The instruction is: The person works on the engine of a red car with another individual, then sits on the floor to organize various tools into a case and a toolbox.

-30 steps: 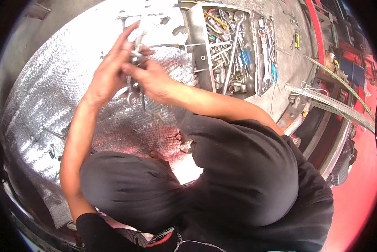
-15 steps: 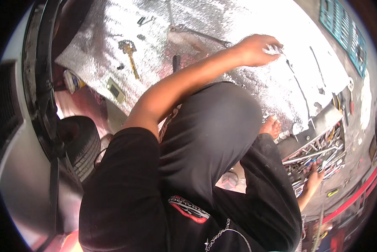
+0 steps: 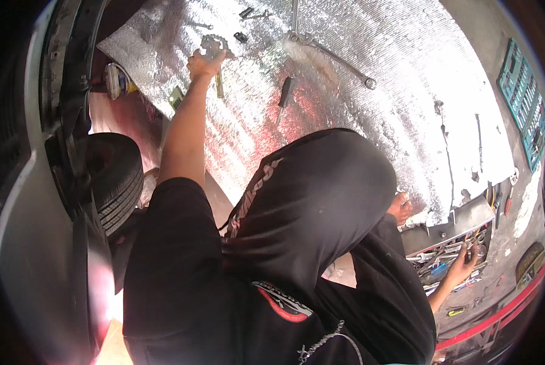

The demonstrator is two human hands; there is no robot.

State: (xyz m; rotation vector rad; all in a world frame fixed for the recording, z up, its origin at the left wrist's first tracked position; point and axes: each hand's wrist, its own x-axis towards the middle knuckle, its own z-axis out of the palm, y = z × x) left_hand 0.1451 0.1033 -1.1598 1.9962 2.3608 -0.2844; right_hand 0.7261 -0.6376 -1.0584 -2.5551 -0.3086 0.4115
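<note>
Metal part (image 3: pixel 216 44), grey and ragged-edged, lies on the silvery foil sheet (image 3: pixel 254 128), far left, seen in the head view. Left hand (image 3: pixel 204 66) at its near edge, fingers against it, arm stretched out; cannot tell whether the grip is closed. Yellow strip (image 3: pixel 219 86) just beside that hand, to its right. Right hand (image 3: pixel 462 265) well apart from the left, at near right, fingers and thumb spread; it is over the toolbox (image 3: pixel 451 224), which is full of loose metal tools. Contact with those tools unclear.

On the foil: screwdriver (image 3: pixel 286 92), dark handle to the far side, near the middle; long wrench (image 3: pixel 340 59) farther off, slanting to the right; two thin dark rods (image 3: pixel 480 143) on the right side. Bare foot (image 3: pixel 400 208) at the sheet's near edge, just left of the toolbox. Teal tool case (image 3: pixel 523 100) off the sheet, far right. Tire (image 3: pixel 117 182) at left, with a small can (image 3: pixel 118 81) farther off.
</note>
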